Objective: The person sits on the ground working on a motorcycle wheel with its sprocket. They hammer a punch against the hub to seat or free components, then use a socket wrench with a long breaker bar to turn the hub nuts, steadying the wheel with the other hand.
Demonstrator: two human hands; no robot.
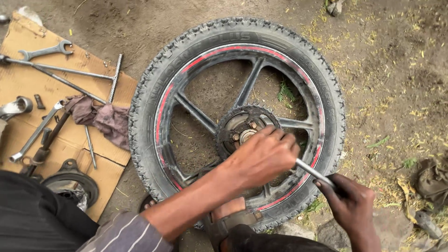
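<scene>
A motorcycle wheel with a black knobby tyre [154, 88] and a red-striped spoked rim lies flat on the dirt. A toothed sprocket [242, 122] sits on its hub. My left hand [263, 156] is closed over one end of a metal bar [313, 172] beside the sprocket. My right hand [347, 203] grips the bar's other end, over the tyre's near right edge. My sandalled foot [228, 217] rests against the tyre's near side.
A flattened cardboard sheet [18, 79] at left holds several spanners [45, 50], a T-handled wrench [70, 72], a purple rag [100, 116] and a round metal part [70, 179]. Bare dirt with grass bits surrounds the wheel. A rag [431, 179] lies at right.
</scene>
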